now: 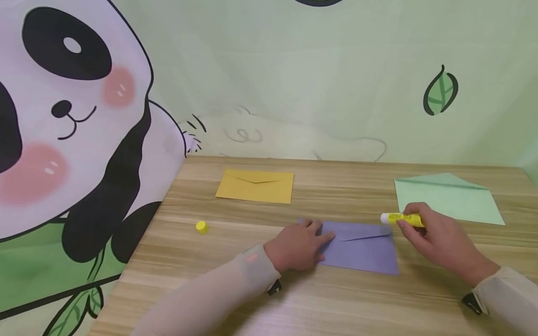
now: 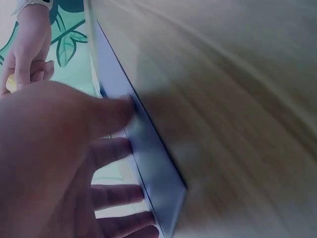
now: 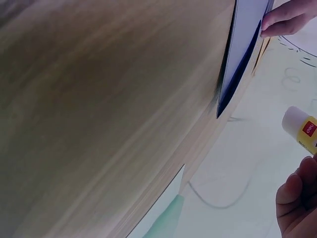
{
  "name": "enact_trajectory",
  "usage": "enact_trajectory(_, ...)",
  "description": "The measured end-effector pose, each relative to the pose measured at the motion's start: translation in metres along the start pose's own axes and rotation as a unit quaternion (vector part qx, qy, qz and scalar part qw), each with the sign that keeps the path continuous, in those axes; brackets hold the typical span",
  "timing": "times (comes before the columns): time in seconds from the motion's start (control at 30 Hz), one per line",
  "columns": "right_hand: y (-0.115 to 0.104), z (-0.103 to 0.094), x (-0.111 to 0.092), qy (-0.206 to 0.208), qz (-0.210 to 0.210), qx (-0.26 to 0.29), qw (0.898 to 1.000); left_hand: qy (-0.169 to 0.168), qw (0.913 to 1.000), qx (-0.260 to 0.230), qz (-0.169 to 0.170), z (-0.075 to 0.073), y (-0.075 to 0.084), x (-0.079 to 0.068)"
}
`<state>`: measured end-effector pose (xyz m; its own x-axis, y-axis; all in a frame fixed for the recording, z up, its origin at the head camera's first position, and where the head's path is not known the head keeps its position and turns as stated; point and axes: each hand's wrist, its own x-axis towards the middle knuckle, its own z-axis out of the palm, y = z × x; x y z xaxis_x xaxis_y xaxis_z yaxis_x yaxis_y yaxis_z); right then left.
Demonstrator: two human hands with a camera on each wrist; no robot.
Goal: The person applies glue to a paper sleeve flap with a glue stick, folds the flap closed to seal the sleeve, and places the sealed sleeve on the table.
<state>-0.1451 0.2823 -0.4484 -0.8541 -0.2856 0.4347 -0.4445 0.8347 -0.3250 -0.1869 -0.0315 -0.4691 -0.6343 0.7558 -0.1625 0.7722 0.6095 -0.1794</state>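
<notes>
A purple envelope (image 1: pixel 357 254) lies on the table, its flap partly lifted along the right side. My left hand (image 1: pixel 296 245) rests on the envelope's left end with fingers spread; the left wrist view shows the thumb and fingertips touching the paper (image 2: pixel 158 173). In my right hand (image 1: pixel 445 240) I grip a yellow glue stick (image 1: pixel 403 219), its white end pointing left, just above and beyond the envelope's upper right corner. The right wrist view shows the glue stick (image 3: pixel 302 129) held up off the table, uncapped. Its yellow cap (image 1: pixel 201 227) stands at the left.
A yellow envelope (image 1: pixel 256 190) lies at the back left of the wooden table (image 1: pixel 235 308). A mint green envelope (image 1: pixel 449 198) lies at the back right, beyond my right hand. Behind the table hangs a pale green cloth (image 1: pixel 269 70) printed with a panda.
</notes>
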Motion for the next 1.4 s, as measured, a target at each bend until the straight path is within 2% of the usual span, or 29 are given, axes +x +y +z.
enact_trajectory(0.1,0.0,0.0,0.0,-0.001,-0.001,-0.001,1.0,-0.001,0.9997,-0.026,0.001,0.0,0.004,0.004)
enact_trajectory(0.2,-0.001,0.0,0.0,-0.002,-0.002,0.004,1.0,0.008,0.9989,-0.043,0.019,-0.001,0.008,0.011)
enact_trajectory(0.4,-0.001,-0.001,-0.002,0.0,-0.001,0.015,1.0,-0.004,0.9979,-0.052,0.038,-0.004,0.012,0.02)
enact_trajectory(0.77,-0.001,-0.002,-0.003,-0.006,0.004,0.011,1.0,-0.004,0.9965,-0.071,0.044,-0.001,0.014,0.019)
enact_trajectory(0.93,-0.001,-0.002,-0.003,-0.004,0.005,0.009,1.0,-0.01,0.9976,-0.045,0.052,-0.003,0.022,0.024)
enact_trajectory(1.1,0.0,-0.002,-0.004,-0.005,0.002,0.011,1.0,-0.019,0.9988,-0.036,0.029,-0.009,0.028,0.029)
enact_trajectory(1.27,0.001,-0.002,-0.004,-0.005,0.006,0.014,1.0,0.005,0.9993,-0.03,0.02,-0.008,0.031,0.035)
enact_trajectory(1.4,0.001,-0.003,-0.003,0.007,0.001,0.009,1.0,0.01,0.9997,-0.009,0.018,-0.008,0.034,0.039)
